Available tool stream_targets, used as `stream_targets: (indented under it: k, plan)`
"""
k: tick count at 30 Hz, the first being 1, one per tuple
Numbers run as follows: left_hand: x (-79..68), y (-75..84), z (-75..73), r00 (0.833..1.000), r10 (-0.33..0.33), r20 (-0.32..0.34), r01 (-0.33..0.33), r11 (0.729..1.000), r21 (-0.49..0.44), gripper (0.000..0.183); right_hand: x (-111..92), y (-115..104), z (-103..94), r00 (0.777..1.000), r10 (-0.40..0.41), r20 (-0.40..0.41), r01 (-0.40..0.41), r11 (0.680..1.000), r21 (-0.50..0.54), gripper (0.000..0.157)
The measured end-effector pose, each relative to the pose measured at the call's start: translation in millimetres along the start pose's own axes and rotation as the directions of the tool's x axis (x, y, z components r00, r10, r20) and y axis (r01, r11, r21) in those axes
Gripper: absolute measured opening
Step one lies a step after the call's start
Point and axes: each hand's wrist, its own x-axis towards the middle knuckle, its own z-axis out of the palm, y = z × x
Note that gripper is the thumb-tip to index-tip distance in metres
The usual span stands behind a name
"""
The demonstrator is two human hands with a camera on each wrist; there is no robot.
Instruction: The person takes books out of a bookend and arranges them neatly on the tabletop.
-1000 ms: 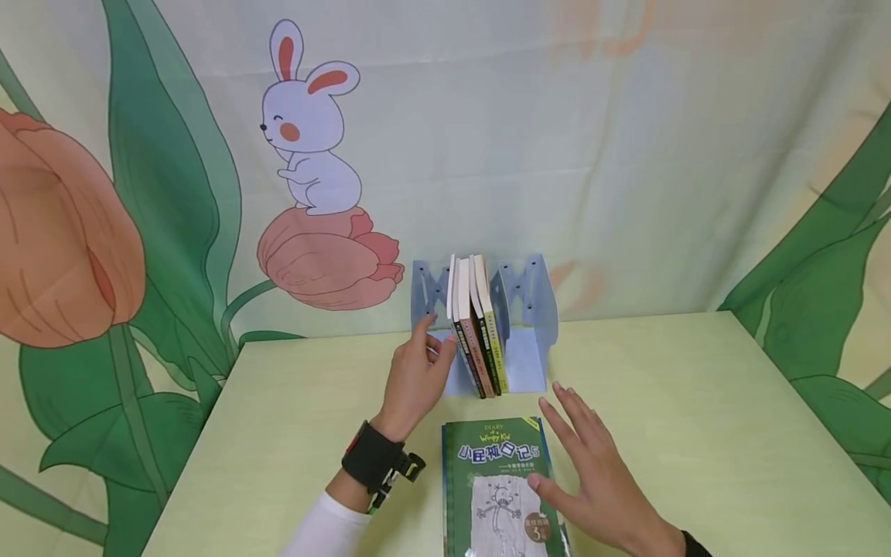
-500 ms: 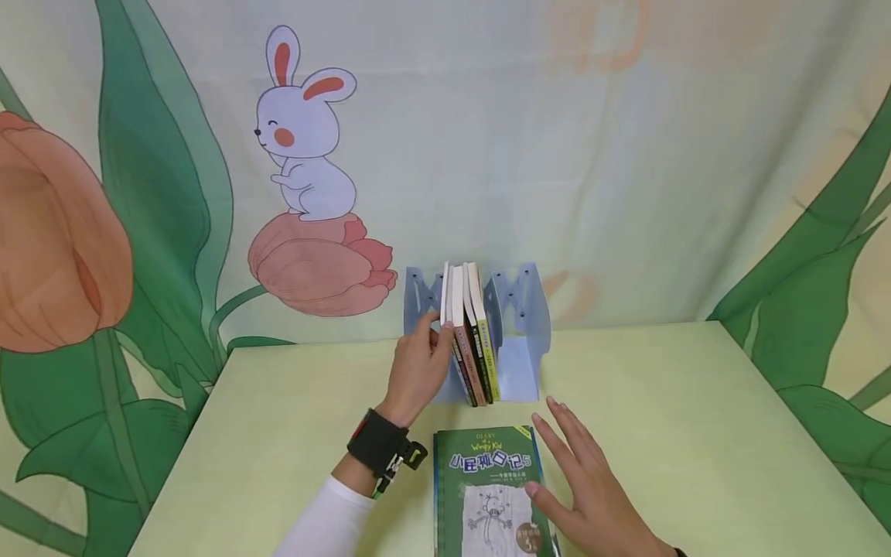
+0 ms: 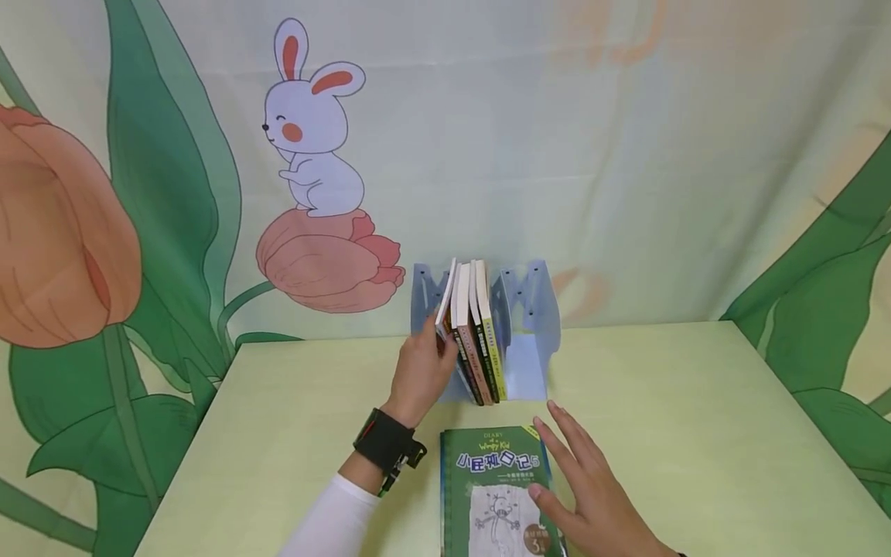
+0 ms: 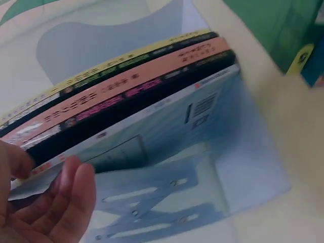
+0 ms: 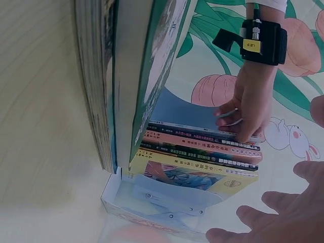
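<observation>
At the left end of a row of books (image 3: 465, 302) in a blue bookend rack, my left hand (image 3: 420, 375) pinches a thin book with a pale blue cover (image 4: 177, 114) by its upper corner. That book's top leans left, a little apart from its neighbours. Black, pink and yellow spines (image 4: 116, 76) stand tilted beside it. My right hand (image 3: 595, 495) hovers with spread fingers by the right edge of a green Diary of a Wimpy Kid book (image 3: 455, 495), holding nothing. This green book lies on top of a stack (image 5: 96, 76).
The blue rack (image 3: 546, 317) stands at the table's back edge, its right compartment showing bare base. A backdrop with a printed rabbit (image 3: 316, 182) and tulips hangs behind the pale green table (image 3: 668, 387).
My left hand has closed its fingers on the leftmost book and tipped its top leftward, away from the row. The right hand stays almost still.
</observation>
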Motion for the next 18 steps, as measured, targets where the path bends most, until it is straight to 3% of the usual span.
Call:
stream_targets:
  k: [6, 13, 18]
  plan:
    - [-4.4, -3.6, 15.1, 0.984, -0.138, 0.111, 0.134, 0.99, 0.042, 0.05, -2, 2, 1.2, 0.999, 0.027, 0.048, -0.026, 1.0, -0.015, 0.079]
    - [-7.3, -3.3, 29.7, 0.988, -0.114, 0.107, 0.115, 0.993, 0.0, 0.06, -2, 6, 1.3, 1.0, 0.007, 0.023, -0.006, 0.999, -0.034, 0.084]
    - [-7.9, -2.9, 36.5, 0.992, -0.117, 0.051, 0.116, 0.993, 0.014, 0.06, -3, 7, 0.7, 1.0, -0.015, 0.003, 0.015, 0.999, -0.036, 0.084]
